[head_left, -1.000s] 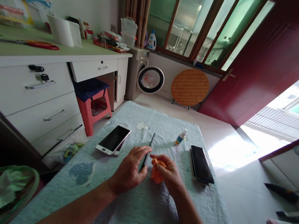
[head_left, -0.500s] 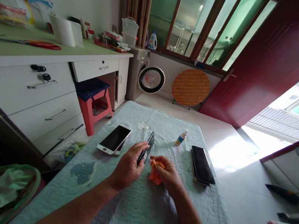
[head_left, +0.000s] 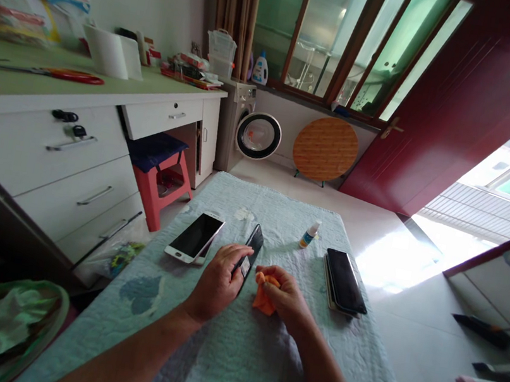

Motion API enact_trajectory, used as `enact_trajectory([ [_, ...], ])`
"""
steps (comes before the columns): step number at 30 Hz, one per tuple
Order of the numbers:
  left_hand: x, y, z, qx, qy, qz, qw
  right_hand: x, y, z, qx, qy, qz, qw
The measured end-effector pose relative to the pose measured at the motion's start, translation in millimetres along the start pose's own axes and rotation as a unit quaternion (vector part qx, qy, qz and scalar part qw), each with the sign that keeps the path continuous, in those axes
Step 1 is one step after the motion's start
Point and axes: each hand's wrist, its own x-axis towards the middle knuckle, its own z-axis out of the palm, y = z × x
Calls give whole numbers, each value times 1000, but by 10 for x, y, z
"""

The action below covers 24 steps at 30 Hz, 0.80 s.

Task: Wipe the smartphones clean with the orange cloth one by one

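My left hand [head_left: 219, 283] is closed around a dark smartphone [head_left: 255, 246], held tilted on its edge over the cloth-covered table [head_left: 229, 366]. Part of the phone is hidden behind my fingers. Just to its right, my right hand [head_left: 285, 294] pinches a crumpled orange cloth [head_left: 264, 298], which hangs below the fingertips, apart from the phone. Left of my hands, a white smartphone with a black screen [head_left: 195, 237] lies on top of another device. A small spray bottle [head_left: 310, 234] stands upright beyond my right hand. Farther right, a black smartphone [head_left: 345, 281] rests on a stack.
A counter with drawers [head_left: 83, 152] runs along the left, with a red stool [head_left: 161, 180] beside it. At the lower left is a bin [head_left: 57, 315]. A washing machine with its door open [head_left: 258, 135] and a round wooden tabletop [head_left: 326, 147] stand ahead.
The dark smartphone has turned slightly in my left hand, so more of its face shows. My right hand with the orange cloth has hardly moved.
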Motion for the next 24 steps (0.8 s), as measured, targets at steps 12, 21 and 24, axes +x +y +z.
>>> enact_trajectory([
  [12, 19, -69, -14, -92, -1, -155, 984, -27, -68, 9, 22, 2, 31, 999],
  [21, 27, -45, 5, -122, -28, -222, 967, -20, -79, -20, 49, 15, 43, 998],
  [24, 14, -52, 30, -133, -34, -216, 967, -12, -73, -43, 38, 24, 35, 998],
])
